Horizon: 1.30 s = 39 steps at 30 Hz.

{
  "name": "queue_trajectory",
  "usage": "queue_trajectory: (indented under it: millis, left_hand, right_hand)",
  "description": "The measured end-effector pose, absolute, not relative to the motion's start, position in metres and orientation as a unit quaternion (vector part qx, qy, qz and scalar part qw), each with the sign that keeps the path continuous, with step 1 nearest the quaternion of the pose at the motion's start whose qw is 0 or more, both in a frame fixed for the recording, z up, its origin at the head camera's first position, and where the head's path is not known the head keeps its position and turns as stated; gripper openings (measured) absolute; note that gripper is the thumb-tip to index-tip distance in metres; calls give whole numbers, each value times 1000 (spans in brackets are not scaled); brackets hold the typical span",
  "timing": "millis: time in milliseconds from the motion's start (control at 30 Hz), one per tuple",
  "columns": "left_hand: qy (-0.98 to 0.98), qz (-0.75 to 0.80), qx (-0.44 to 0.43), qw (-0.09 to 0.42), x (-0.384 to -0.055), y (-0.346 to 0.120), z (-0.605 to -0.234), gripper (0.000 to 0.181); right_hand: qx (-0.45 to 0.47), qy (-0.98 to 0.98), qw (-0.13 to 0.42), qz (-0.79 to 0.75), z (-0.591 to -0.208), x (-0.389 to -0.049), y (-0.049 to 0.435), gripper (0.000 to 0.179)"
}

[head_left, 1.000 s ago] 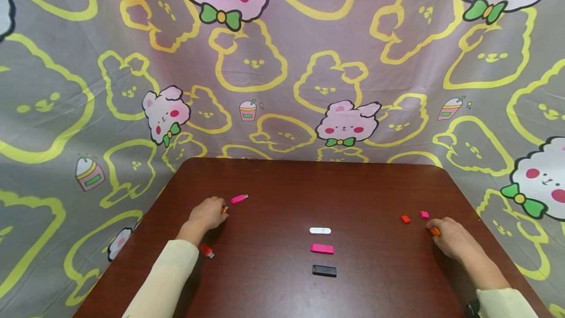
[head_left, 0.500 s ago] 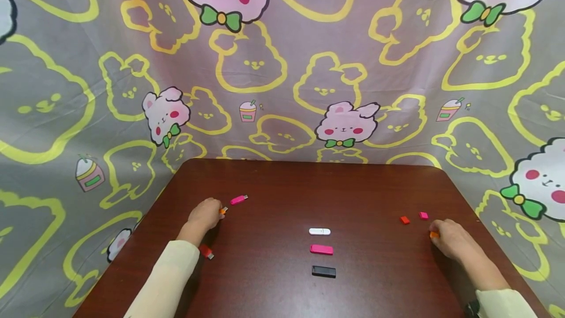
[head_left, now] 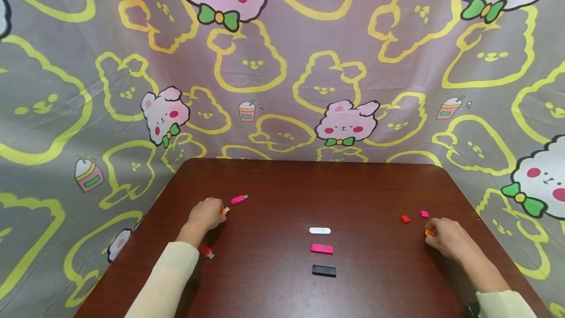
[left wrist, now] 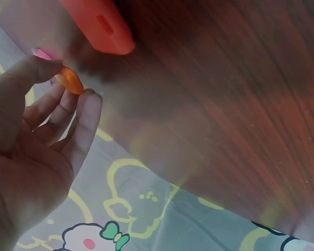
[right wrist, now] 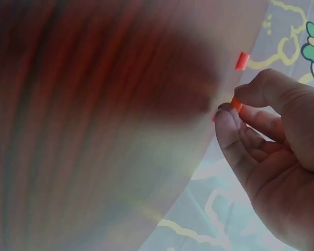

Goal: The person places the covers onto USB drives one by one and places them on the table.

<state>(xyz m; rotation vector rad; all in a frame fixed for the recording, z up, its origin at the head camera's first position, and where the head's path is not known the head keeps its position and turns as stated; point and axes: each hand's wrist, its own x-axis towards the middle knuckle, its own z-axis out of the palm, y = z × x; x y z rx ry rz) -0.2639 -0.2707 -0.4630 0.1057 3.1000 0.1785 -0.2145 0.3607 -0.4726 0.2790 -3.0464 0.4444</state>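
At the left side of the table, my left hand [head_left: 206, 215] pinches an orange USB stick [left wrist: 70, 81] between thumb and fingers; its bare metal plug points right in the head view. My right hand [head_left: 449, 238], at the right side, holds a small orange cap [right wrist: 237, 105] at its fingertips. Just beyond the left hand lies an uncapped pink USB stick [head_left: 238, 199]. An uncapped red USB stick [head_left: 206, 251] rests nearer, beside the left forearm. A red cap [head_left: 405, 219] and a pink cap [head_left: 424, 214] lie just beyond the right hand.
Down the middle of the brown table [head_left: 282, 190] lie a white USB stick [head_left: 320, 231], a pink stick [head_left: 321, 249] and a black stick [head_left: 324, 271], one behind another, no plugs showing. A patterned curtain [head_left: 282, 63] hangs behind and along both sides.
Both hands stay nearly in place, still holding the orange stick and the orange cap. The cap has shifted slightly left at the right fingertips, and the stick has turned a little in the left.
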Motion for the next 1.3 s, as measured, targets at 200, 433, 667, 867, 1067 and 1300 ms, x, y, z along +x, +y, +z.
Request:
queue_trajectory:
  millis: [200, 433, 667, 867, 1067, 1300]
  left_hand:
    - [994, 85, 65, 0, -260, -263, -459, 16]
    - [989, 70, 126, -26, -256, -246, -457, 18]
    - [982, 72, 166, -51, -249, -225, -455, 19]
    - [977, 74, 192, -63, -244, -208, -456, 20]
    - [968, 80, 229, -67, -240, -189, -453, 21]
    - [962, 87, 253, -60, -240, -170, -451, 20]
  right_hand:
    - [108, -980, 41, 160, -470, -212, 348, 18]
    - [124, -971, 41, 202, -467, -209, 333, 25]
    - [152, -963, 66, 213, -466, -205, 319, 24]
    - [171, -957, 71, 221, -466, -207, 308, 24]
    - [189, -950, 74, 239, -467, -208, 293, 23]
    - [194, -947, 83, 241, -469, -208, 279, 22]
